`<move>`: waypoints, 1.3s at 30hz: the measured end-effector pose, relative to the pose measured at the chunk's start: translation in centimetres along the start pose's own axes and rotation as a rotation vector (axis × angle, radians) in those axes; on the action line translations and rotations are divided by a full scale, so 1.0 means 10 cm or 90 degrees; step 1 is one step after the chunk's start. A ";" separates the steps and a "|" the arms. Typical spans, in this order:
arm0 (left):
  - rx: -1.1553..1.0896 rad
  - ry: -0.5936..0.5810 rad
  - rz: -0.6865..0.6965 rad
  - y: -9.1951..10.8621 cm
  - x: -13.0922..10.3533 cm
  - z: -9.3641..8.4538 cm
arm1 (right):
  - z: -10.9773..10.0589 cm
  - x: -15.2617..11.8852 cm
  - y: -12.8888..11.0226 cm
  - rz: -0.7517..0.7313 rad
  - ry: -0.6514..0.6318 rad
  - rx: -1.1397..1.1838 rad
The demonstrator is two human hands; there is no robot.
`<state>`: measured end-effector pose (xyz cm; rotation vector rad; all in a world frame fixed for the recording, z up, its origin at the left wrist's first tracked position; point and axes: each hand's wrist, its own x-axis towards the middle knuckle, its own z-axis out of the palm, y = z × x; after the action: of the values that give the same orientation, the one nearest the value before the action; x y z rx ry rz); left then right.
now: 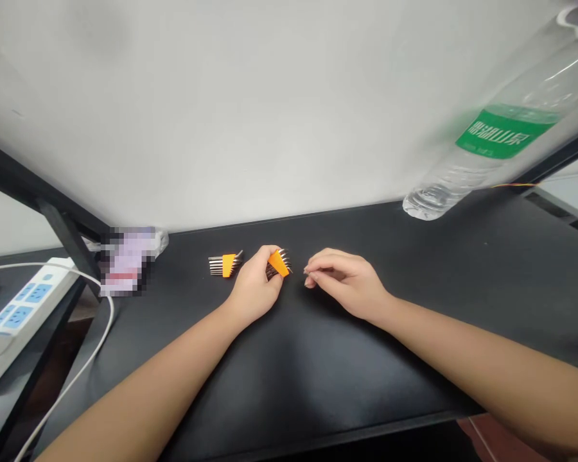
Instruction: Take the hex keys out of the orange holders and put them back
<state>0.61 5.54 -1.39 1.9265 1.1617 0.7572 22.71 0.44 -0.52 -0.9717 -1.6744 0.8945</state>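
My left hand [256,282] is closed around a hex key set [280,263] in an orange holder, its bent metal ends pointing right. A second hex key set [228,265], also with an orange holder, lies on the black tabletop just left of that hand. To the right, my right hand [344,279] hovers close to the held set, its fingers curled and the fingertips drawn together in a pinch. Whatever may be between those fingertips is too small to make out. A small gap separates the two hands.
A large clear bottle [501,138] with a green label stands by the wall at right. At left are a blurred-out packet [128,263], a white power strip [26,314] and a white cable [108,321]. The black table [289,385] has its front edge near me.
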 end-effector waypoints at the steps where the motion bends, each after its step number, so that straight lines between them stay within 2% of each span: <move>1: 0.006 -0.003 -0.001 0.00 0.00 0.00 | 0.01 0.00 0.01 0.018 0.017 0.027; 4: 0.006 -0.014 0.001 0.00 0.00 0.00 | 0.03 0.01 0.04 0.054 0.031 0.091; 12: -0.006 -0.007 -0.001 0.01 0.00 0.01 | 0.09 0.05 0.11 0.079 0.030 0.097; 23: -0.023 -0.014 -0.009 0.03 -0.01 -0.01 | 0.05 0.03 0.06 0.058 0.054 0.054; 31: 0.002 -0.024 -0.008 0.04 0.00 0.00 | 0.04 0.02 0.08 0.040 0.033 0.063; 39: 0.033 -0.033 0.000 0.02 0.00 -0.01 | 0.04 0.02 0.10 0.065 0.040 0.080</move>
<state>0.66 5.45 -1.16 1.9780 1.1594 0.6785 22.49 1.00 -1.46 -0.9963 -1.5084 1.0131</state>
